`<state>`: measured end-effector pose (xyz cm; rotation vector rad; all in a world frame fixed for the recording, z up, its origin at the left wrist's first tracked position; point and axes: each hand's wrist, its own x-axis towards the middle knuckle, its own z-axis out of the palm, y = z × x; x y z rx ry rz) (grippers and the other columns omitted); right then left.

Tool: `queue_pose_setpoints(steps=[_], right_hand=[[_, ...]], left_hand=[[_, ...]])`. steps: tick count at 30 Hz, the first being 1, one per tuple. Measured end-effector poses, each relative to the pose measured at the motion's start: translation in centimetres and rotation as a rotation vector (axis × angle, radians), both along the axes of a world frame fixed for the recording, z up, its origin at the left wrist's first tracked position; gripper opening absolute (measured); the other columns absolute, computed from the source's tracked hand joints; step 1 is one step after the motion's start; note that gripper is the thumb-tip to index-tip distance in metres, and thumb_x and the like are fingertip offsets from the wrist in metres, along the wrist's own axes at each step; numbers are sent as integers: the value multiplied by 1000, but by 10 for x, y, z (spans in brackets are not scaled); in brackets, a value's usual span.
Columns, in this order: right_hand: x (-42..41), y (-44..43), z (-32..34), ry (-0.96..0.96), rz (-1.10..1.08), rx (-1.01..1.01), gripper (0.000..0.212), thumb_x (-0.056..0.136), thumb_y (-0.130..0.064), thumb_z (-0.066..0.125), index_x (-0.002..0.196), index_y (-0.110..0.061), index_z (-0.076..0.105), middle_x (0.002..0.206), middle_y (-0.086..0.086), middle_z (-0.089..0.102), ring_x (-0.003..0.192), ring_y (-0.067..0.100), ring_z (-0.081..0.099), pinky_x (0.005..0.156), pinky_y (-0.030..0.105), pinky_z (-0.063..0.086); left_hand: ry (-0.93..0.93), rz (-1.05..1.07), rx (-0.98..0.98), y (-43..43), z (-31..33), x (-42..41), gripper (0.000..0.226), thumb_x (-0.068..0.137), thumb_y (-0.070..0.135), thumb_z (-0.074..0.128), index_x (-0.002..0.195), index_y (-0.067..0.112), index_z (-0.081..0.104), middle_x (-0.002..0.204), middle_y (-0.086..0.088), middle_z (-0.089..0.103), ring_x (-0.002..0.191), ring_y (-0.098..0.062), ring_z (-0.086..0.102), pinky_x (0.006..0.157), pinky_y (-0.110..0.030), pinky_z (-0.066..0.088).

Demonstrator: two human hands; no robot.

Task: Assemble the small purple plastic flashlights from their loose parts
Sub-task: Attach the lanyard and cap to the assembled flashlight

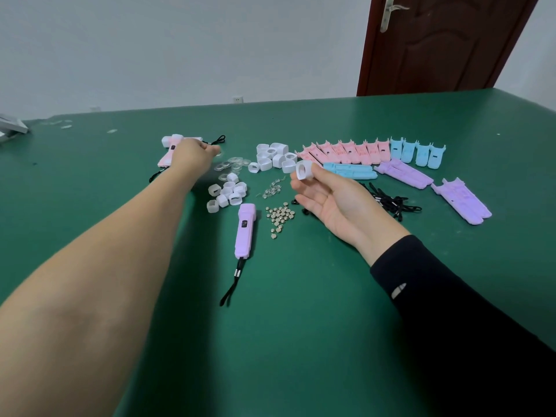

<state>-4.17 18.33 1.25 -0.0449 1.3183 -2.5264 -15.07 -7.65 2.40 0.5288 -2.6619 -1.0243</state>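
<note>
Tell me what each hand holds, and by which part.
The right hand pinches a white cap by its outer sides. The left hand is curled by the clear lenses; whether it grips one cannot be told.

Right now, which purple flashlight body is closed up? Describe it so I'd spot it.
On the green table, find the heap of silver button cells. The purple flashlight body lies just left of it. Unlike the open purple shells at far right, it is closed, with a dark switch and black strap.
</note>
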Motion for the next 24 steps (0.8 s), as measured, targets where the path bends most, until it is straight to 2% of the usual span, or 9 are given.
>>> queue_pose_setpoints(steps=[2, 4, 6, 8, 10, 14, 16, 19, 24], right_hand=[[0, 0, 0, -2, -4, 7, 15, 98, -17, 52, 99, -8, 64, 88, 6, 75, 79, 12, 72, 66, 25, 57], [0, 2, 0, -4, -21, -2, 15, 98, -17, 53, 99, -8, 64, 88, 6, 75, 79, 13, 72, 66, 25, 57], [-1, 4, 1, 0, -45, -13, 14, 97, -17, 54, 97, -8, 65, 88, 7, 75, 80, 14, 72, 67, 25, 57], [-2, 5, 1, -1, -63, -16, 14, 97, -17, 55, 96, -8, 65, 87, 6, 75, 79, 14, 72, 67, 25, 57], [-2, 5, 0, -7, -69, -9, 13, 97, -17, 55, 97, -8, 65, 86, 6, 74, 78, 14, 72, 67, 25, 58], [-2, 4, 1, -8, -70, -5, 13, 97, -17, 54, 97, -8, 64, 85, 6, 74, 77, 14, 72, 68, 26, 58], [-2, 5, 2, -10, -79, -6, 15, 98, -18, 53, 99, -7, 63, 84, 6, 75, 77, 13, 72, 67, 26, 58], [-3, 7, 3, -17, -110, -25, 17, 99, -20, 51, 104, -7, 61, 83, 6, 74, 76, 13, 71, 66, 25, 58], [-3, 12, 5, -24, -183, -59, 13, 97, -19, 54, 99, -9, 62, 79, 3, 74, 70, 12, 70, 65, 26, 57]], left_hand=[[-10, -11, -9, -1, 3, 0, 30, 98, 32, 54, 84, 7, 61, 73, 3, 43, 67, -20, 45, 63, -26, 35], [-41, -16, -46, -3, 6, 0, 36, 100, 32, 49, 111, 2, 65, 93, 0, 52, 87, -26, 51, 80, -31, 39], [-38, -36, -40, -4, 7, 0, 40, 101, 32, 47, 121, 1, 63, 104, -5, 53, 85, -22, 52, 77, -29, 41], [5, -61, -9, -4, 6, 1, 43, 100, 34, 51, 119, -3, 63, 98, -10, 54, 65, -12, 45, 61, -22, 36], [23, -58, 8, -3, 7, 3, 44, 99, 34, 51, 118, -4, 63, 96, -11, 54, 60, -10, 41, 57, -20, 34], [35, -58, 72, -2, 9, 7, 41, 99, 33, 51, 115, -3, 64, 96, -10, 55, 81, -23, 50, 66, -24, 42], [45, -50, 109, 2, 11, 9, 34, 99, 34, 51, 95, 4, 66, 88, -10, 53, 74, -23, 48, 70, -29, 43], [63, -46, 174, 8, 15, 14, 33, 97, 37, 53, 71, 17, 53, 71, -3, 45, 57, -19, 33, 58, -27, 29], [177, -162, 367, 13, 25, 33, 22, 95, 36, 58, 85, 19, 67, 73, 4, 57, 60, -12, 43, 61, -23, 37]])
